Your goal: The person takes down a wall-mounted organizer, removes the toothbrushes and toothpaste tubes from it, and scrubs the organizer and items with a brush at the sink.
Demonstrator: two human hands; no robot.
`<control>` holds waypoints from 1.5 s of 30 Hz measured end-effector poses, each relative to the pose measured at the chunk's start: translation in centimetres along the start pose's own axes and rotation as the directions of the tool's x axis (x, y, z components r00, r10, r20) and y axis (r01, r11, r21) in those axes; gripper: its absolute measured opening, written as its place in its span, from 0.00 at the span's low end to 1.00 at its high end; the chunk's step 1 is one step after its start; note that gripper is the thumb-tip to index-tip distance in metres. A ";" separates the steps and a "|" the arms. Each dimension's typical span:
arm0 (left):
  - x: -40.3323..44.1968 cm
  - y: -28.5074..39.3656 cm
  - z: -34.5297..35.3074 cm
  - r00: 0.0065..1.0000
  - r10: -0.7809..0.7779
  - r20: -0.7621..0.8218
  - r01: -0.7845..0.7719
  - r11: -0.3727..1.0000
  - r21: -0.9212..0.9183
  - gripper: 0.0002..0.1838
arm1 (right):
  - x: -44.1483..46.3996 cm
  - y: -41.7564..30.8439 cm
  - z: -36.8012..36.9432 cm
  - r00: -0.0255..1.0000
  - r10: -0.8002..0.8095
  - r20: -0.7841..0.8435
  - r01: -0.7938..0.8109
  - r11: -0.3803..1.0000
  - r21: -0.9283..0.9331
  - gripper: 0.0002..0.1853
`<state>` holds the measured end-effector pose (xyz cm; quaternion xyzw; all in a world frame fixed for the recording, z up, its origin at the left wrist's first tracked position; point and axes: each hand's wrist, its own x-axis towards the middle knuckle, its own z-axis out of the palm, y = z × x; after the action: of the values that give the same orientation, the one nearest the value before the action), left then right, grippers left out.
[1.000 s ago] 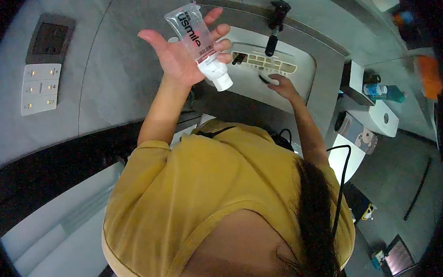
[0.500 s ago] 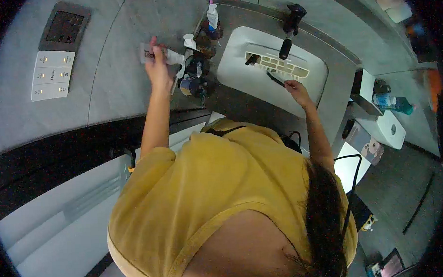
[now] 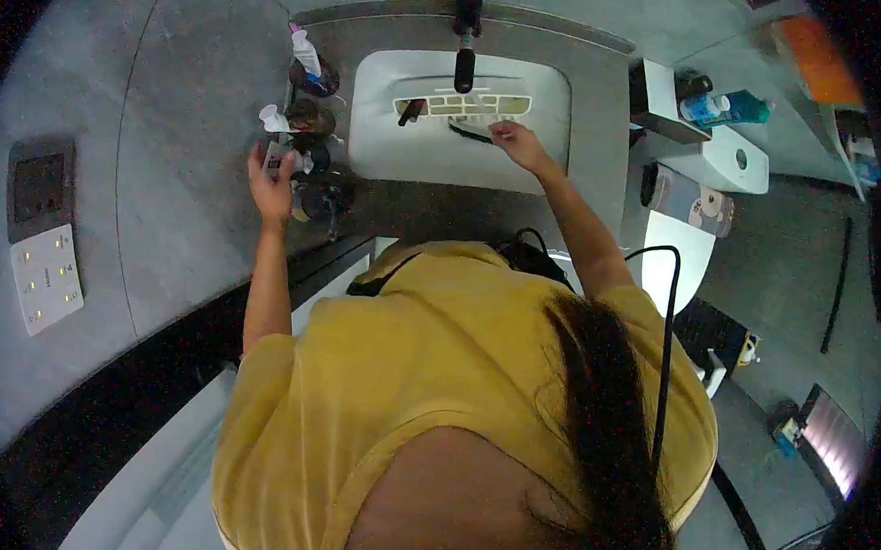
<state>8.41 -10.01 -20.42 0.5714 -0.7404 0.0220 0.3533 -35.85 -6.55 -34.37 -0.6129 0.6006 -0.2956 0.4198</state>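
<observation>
At the left end of the counter, my left hand (image 3: 271, 189) has its fingers around the clear usmile tube (image 3: 275, 158), beside several bottles. My right hand (image 3: 521, 145) is closed on the end of a thin brush (image 3: 470, 131) with a dark side, held over the white sink (image 3: 384, 148). The brush lies just below a cream slotted rack (image 3: 461, 105) across the sink. A small dark object (image 3: 411, 111) rests in the rack's left part.
A black faucet (image 3: 465, 60) reaches over the sink. Pump bottles (image 3: 307, 58) stand at the counter's left end. To the right are a white box (image 3: 657, 94), a teal bottle (image 3: 748, 108) and a toilet (image 3: 678, 253). A black cable hangs near my right arm.
The tube in my left hand has moved down and left, from high over the counter to beside the bottles. My right hand still holds the brush over the sink. The view has shifted.
</observation>
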 end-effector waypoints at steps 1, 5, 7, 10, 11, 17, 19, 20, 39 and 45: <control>-0.4 -0.6 0.0 0.983 -0.153 0.098 0.172 0.956 -0.239 0.21 | 0.2 -0.2 0.1 0.999 0.020 -0.040 -0.019 0.999 0.028 0.15; 0.2 1.5 -1.5 0.900 -0.332 0.283 0.396 0.894 -0.212 0.12 | 0.6 -0.3 0.3 0.996 0.087 -0.034 -0.088 0.996 -0.015 0.16; 0.2 1.4 -0.9 0.896 -0.329 0.299 0.379 0.917 -0.124 0.10 | 0.5 -0.3 0.5 0.994 0.015 -0.107 -0.035 0.981 -0.191 0.17; -0.1 0.2 -0.3 0.969 -0.017 0.246 -0.007 0.995 0.100 0.12 | 0.6 -0.5 0.5 0.984 -0.121 -0.133 0.079 0.955 -0.285 0.20; -0.1 -0.1 -0.4 0.971 -0.101 0.217 0.111 0.993 -0.032 0.14 | 0.8 -0.7 0.6 0.994 -0.055 -0.094 0.025 0.956 -0.292 0.20; 2.7 6.7 -7.8 0.918 -0.384 0.101 0.392 0.915 -0.092 0.17 | 1.8 -1.1 -0.1 0.965 -0.240 -0.107 0.077 0.648 -0.758 0.19; 3.5 11.4 -9.2 0.925 -0.381 0.004 0.380 0.923 -0.050 0.15 | 4.2 2.8 0.5 0.918 -0.377 -0.123 0.146 0.610 -0.779 0.18; 3.6 13.5 -9.4 0.942 -0.324 0.092 0.333 0.934 -0.126 0.12 | 4.2 2.8 0.0 0.914 -0.391 -0.109 0.165 0.604 -0.779 0.18; 2.1 3.5 -4.4 0.885 -0.396 0.243 0.317 0.897 0.308 0.18 | 3.2 -2.3 0.8 0.985 -0.160 -0.071 0.054 0.663 -0.746 0.25; 3.8 11.9 -12.4 0.845 -0.469 -0.258 0.476 0.879 -0.039 0.11 | 0.2 -12.9 2.7 0.969 -0.198 0.147 0.126 0.910 0.394 0.16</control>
<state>3.96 -3.62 -4.59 0.7327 -0.5238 0.0188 0.4341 -27.18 -7.25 -24.47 -0.5919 0.4371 -0.3831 0.5585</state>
